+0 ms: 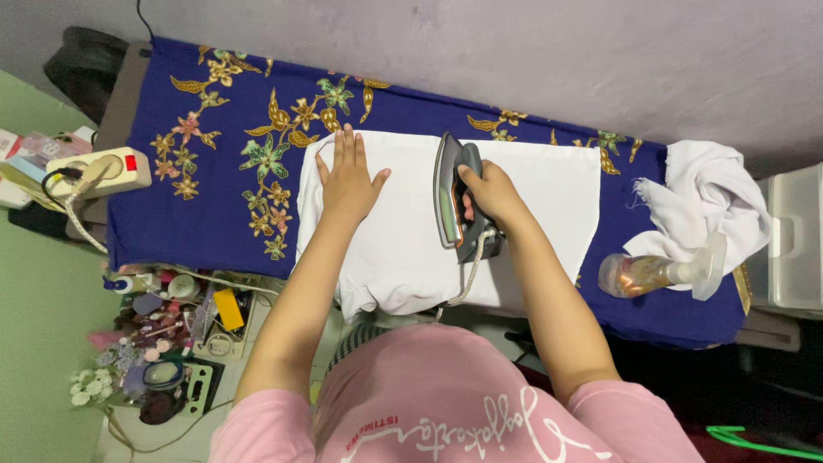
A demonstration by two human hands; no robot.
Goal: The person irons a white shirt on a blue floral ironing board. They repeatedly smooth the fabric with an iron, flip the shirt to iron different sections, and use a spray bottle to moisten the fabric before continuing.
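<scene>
Hands work over a white garment point(403, 231) laid flat across a padded board covered by a dark blue floral cloth point(189, 214); the garment lies directly under both hands and its near edge hangs off the board toward the person's pink shirt point(446, 403).

Left hand point(350, 180): palm down, fingers extended and held close together, thumb angled out to the side; it presses flat on the far left part of the garment, fingertips at the garment's far edge; it holds nothing.

Right hand point(490, 193): closed in a full grip around the handle of an electric iron point(459, 201); the iron stands tilted on its side, its metal soleplate facing the left hand, resting on the garment between the two hands; its braided cord point(470, 274) drops from the rear of the iron toward the person, past the near edge of the board.

Surroundings, relative to the hands: to the right of the right hand, well apart, a clear spray bottle point(660, 273) with a white trigger head lies on its side on the blue cloth; just beyond it sits a crumpled white fabric point(707, 201); farther right stands a pale plastic container point(795, 249). To the left of the left hand, beyond the board's end, a beige power strip point(107, 170) with a red switch carries one plug. Below the left forearm, at floor level, a cluttered group of small bottles and jars point(163, 317) is visible.
</scene>
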